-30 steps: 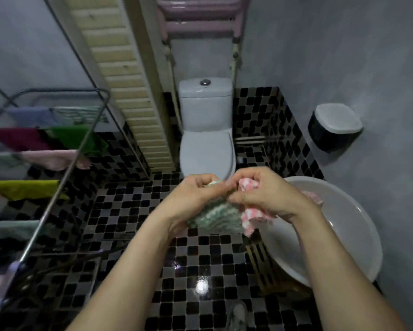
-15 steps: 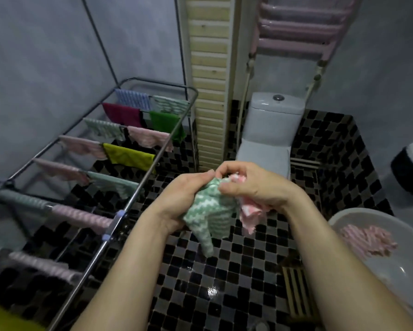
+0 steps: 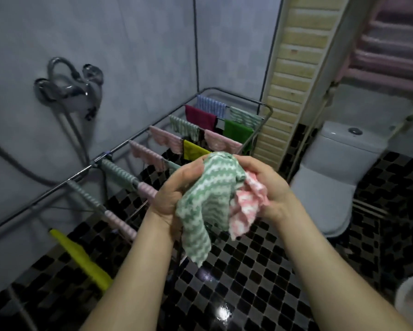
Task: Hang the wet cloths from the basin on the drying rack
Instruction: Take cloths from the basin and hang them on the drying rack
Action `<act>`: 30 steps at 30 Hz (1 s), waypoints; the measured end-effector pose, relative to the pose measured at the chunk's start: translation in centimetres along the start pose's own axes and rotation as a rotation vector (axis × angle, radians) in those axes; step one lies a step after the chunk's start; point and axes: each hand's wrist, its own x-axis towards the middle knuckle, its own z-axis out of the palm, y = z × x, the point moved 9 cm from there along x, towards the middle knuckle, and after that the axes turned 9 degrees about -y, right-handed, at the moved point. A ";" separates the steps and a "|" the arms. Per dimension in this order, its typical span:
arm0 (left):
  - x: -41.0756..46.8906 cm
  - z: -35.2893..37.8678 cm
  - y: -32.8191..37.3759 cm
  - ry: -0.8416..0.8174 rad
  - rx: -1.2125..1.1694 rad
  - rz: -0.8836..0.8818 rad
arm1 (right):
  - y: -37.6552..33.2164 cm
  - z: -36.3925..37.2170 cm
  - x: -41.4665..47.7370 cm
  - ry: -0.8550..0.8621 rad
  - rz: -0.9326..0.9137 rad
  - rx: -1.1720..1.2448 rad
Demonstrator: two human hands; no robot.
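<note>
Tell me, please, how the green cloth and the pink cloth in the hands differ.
Colour: the green cloth is green and white, the pink cloth pink and white. Pose: the green cloth hangs down in a long tail; the pink cloth is bunched. Grip: the left hand holds the green cloth, the right hand the pink cloth. Both have zigzag stripes and are not yet on the rack.

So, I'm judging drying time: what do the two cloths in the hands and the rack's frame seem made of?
The green cloth, gripped by the left hand, and the pink cloth in the right hand look like fleecy microfibre: fuzzy zigzag ribs, limp drape; the fibre itself is a guess. The drying rack looks like thin metal tubing, grey and slightly glossy along its rails.
</note>
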 end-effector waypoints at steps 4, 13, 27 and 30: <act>-3.0 -3.3 1.8 0.193 -0.171 0.197 | 2.2 3.1 3.8 -0.067 0.009 0.101; -9.7 -9.7 6.5 0.525 -0.013 0.320 | 1.2 3.0 10.1 -0.021 0.072 -0.312; -22.3 -13.0 10.5 1.063 0.264 0.516 | 8.2 5.5 19.1 -0.514 0.365 -0.513; -26.1 -13.2 9.6 1.285 0.358 0.475 | 10.6 6.6 20.3 -0.569 0.385 -0.562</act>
